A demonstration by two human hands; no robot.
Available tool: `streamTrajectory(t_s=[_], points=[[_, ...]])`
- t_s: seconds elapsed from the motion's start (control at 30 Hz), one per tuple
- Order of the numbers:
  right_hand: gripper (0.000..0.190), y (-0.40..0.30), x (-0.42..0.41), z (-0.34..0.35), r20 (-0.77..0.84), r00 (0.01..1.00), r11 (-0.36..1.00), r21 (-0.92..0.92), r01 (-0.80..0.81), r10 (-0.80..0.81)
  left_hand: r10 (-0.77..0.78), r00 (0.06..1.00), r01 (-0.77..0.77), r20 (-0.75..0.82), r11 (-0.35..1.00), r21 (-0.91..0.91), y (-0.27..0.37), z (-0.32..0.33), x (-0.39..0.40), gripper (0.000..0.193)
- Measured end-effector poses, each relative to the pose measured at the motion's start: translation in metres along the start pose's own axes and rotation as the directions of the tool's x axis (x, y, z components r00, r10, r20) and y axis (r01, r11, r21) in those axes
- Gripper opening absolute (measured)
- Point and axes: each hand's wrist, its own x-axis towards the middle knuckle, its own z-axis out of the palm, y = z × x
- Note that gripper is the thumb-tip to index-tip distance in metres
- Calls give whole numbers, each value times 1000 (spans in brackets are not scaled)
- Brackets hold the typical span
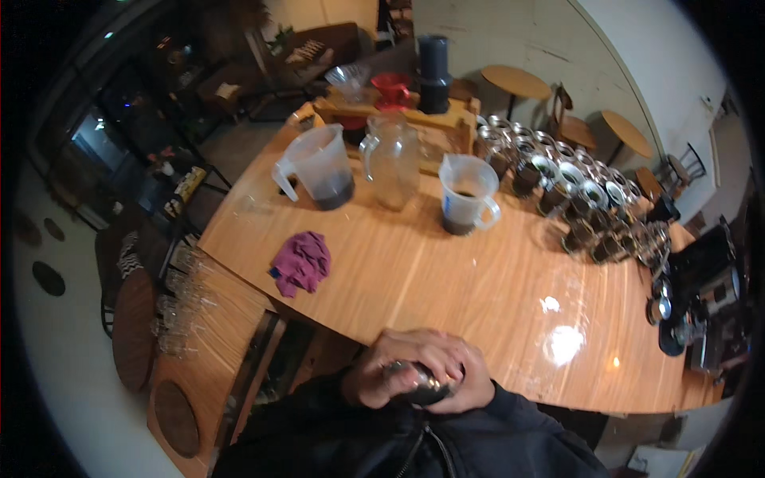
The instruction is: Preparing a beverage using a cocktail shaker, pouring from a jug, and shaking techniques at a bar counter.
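Note:
A shiny metal vessel [421, 382], its full shape covered by fingers, is held close to my chest by both hands. My left hand [382, 370] wraps one side of it, and my right hand [469, 376] grips the other, with fingers overlapping on top. Beyond them on the wooden counter [412, 287] lies a crumpled purple cloth [303, 263]. Farther back stand a plastic measuring jug [326, 170] with dark liquid, a clear glass pitcher [394, 167], and a smaller plastic measuring jug [466, 191] that also holds dark liquid.
Many glasses and mugs [568, 185] crowd the counter's back right. A wooden stand [460, 128] carries a red dripper [391, 89], a clear dripper [348, 80] and a dark grinder-like cylinder [434, 74]. Black machines [711, 299] stand far right; glasses [173, 316] line the lower left counter.

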Motion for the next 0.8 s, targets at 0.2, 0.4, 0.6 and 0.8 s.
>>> streamTrajectory(t_s=[0.2,0.4,0.6,0.8], points=[[83,36,8,-2,546,838,702,585,-407,31,267,809,-166,524,959,-232,-8,-2,24,26],[98,20,25,-17,686,720,665,489,-565,107,121,937,-106,328,992,-64,-4,6,-16,22],[85,74,7,-6,800,600,755,403,-517,-16,314,756,-225,574,948,-224,1,-1,20,22],[32,47,46,-7,886,463,684,352,-639,-23,235,792,-210,563,972,-109,0,0,7,18]])
